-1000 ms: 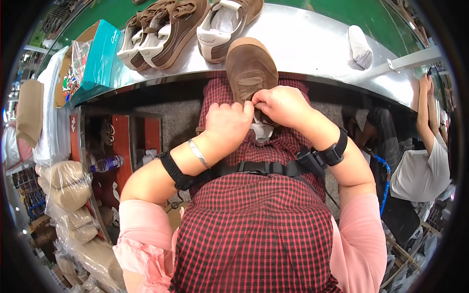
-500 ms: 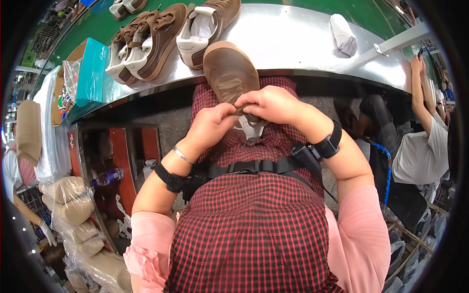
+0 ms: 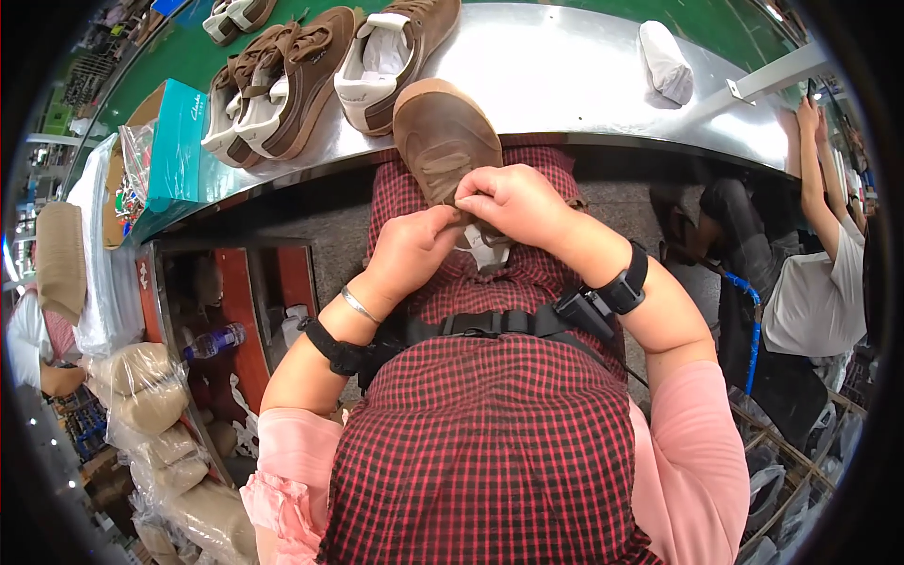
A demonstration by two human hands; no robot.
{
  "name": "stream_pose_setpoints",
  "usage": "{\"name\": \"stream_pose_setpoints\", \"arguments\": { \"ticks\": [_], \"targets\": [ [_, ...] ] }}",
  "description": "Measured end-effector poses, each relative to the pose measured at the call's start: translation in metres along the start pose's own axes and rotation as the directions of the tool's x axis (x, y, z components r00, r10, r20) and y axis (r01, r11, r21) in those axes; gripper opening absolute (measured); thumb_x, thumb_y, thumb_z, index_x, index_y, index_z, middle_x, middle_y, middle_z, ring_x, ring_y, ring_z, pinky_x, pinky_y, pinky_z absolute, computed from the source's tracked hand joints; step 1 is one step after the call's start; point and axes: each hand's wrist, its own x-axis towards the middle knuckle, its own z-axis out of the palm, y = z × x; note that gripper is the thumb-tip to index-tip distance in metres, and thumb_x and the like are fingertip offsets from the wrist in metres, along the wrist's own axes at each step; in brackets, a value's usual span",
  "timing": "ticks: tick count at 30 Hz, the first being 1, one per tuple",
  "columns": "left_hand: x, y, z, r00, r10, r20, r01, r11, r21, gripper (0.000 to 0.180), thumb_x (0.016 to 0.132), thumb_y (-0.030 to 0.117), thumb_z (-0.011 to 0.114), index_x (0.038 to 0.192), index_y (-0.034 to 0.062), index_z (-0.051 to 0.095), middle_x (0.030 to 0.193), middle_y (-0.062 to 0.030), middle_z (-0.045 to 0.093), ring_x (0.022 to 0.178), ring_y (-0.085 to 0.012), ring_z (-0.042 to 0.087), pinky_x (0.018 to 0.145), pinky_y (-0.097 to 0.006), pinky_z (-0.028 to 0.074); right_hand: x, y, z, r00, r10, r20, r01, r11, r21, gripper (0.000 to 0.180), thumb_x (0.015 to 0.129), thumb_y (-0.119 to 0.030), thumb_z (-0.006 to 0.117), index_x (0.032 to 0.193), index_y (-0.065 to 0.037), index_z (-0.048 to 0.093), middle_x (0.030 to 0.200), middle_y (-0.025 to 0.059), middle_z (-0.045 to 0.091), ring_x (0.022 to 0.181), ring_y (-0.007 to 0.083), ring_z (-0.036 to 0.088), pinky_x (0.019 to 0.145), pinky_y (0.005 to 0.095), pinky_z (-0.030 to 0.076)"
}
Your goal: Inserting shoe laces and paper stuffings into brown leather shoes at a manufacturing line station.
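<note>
A brown lace-up shoe [image 3: 440,127] rests with its toe pointing away, propped against the edge of the metal bench, its white-lined opening toward me. At the upper end of its lacing, my left hand [image 3: 414,247] is closed, thumb and forefinger pinching the brown shoelace. Just to the right, my right hand [image 3: 518,205] pinches the lace as well, its other fingers curled in. The fingertips of both hands nearly meet over the shoe's tongue. Most of the lace between them is hidden by the fingers.
Brown and white shoes [image 3: 282,99] stand on the bench [image 3: 546,66] at the far left, beside a teal box [image 3: 179,141]. A white wrapped shoe-shaped piece [image 3: 666,64] lies at the far right. Bagged tan pieces [image 3: 141,395] are stacked at left. Another person [image 3: 815,292] works at right.
My right hand's fingers have drawn together into a tighter pinch. My left hand has shifted slightly right and down. The shoe stays nearly in place.
</note>
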Motion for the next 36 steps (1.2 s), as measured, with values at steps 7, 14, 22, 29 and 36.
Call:
{"name": "stream_pose_setpoints", "arguments": {
  "ticks": [7, 14, 22, 29, 36],
  "targets": [
    [0.000, 0.010, -0.002, 0.902, -0.408, 0.143, 0.413, 0.715, -0.563, 0.011, 0.084, 0.011, 0.065, 0.087, 0.0013, 0.065, 0.069, 0.0028, 0.057, 0.061, -0.0044, 0.049, 0.054, -0.019, 0.041, 0.001, 0.003, 0.007, 0.974, -0.220, -0.057, 0.187, 0.919, -0.348, 0.012, 0.081, -0.021, 0.061, 0.088, -0.012, 0.064, 0.076, 0.0077, 0.066, 0.069, 0.0274, 0.065, 0.058, 0.0357, 0.052],
    [0.008, 0.005, 0.000, 0.908, -0.405, 0.107, 0.398, 0.753, -0.524, 0.013, 0.088, 0.018, 0.062, 0.083, 0.0054, 0.063, 0.059, 0.0065, 0.049, 0.049, -0.0016, 0.041, 0.043, -0.017, 0.031, -0.011, 0.015, -0.004, 0.974, -0.222, 0.039, 0.224, 0.942, -0.250, 0.023, 0.084, -0.028, 0.059, 0.104, -0.019, 0.065, 0.083, 0.0076, 0.068, 0.074, 0.0282, 0.065, 0.064, 0.0381, 0.053],
    [0.004, 0.005, -0.007, 0.975, -0.219, 0.036, 0.221, 0.954, -0.201, 0.013, 0.085, 0.013, 0.063, 0.086, 0.0000, 0.065, 0.067, -0.0005, 0.060, 0.061, -0.0072, 0.054, 0.056, -0.022, 0.044, 0.003, -0.014, -0.011, 0.954, -0.194, 0.228, 0.289, 0.799, -0.528, 0.013, 0.073, -0.022, 0.062, 0.079, -0.012, 0.065, 0.065, 0.0098, 0.064, 0.062, 0.0286, 0.065, 0.055, 0.0411, 0.051],
    [0.012, 0.005, -0.014, 0.991, -0.123, 0.054, 0.128, 0.984, -0.123, 0.013, 0.084, 0.011, 0.064, 0.087, -0.0013, 0.066, 0.070, -0.0050, 0.064, 0.063, -0.0085, 0.056, 0.059, -0.025, 0.047, 0.041, -0.036, -0.028, 0.819, 0.098, 0.565, 0.191, 0.882, -0.430, 0.014, 0.074, -0.019, 0.060, 0.084, -0.014, 0.068, 0.076, 0.0078, 0.067, 0.076, 0.0281, 0.065, 0.064, 0.0397, 0.051],
    [0.002, 0.007, -0.012, 0.935, -0.323, 0.144, 0.353, 0.841, -0.409, 0.016, 0.086, 0.011, 0.062, 0.097, -0.0004, 0.065, 0.069, 0.0013, 0.060, 0.059, -0.0047, 0.053, 0.054, -0.020, 0.045, 0.035, -0.031, -0.020, 0.864, 0.075, 0.498, 0.261, 0.778, -0.571, 0.016, 0.076, -0.024, 0.061, 0.085, -0.013, 0.069, 0.075, 0.0103, 0.066, 0.076, 0.0290, 0.065, 0.065, 0.0391, 0.051]
  ]
}}
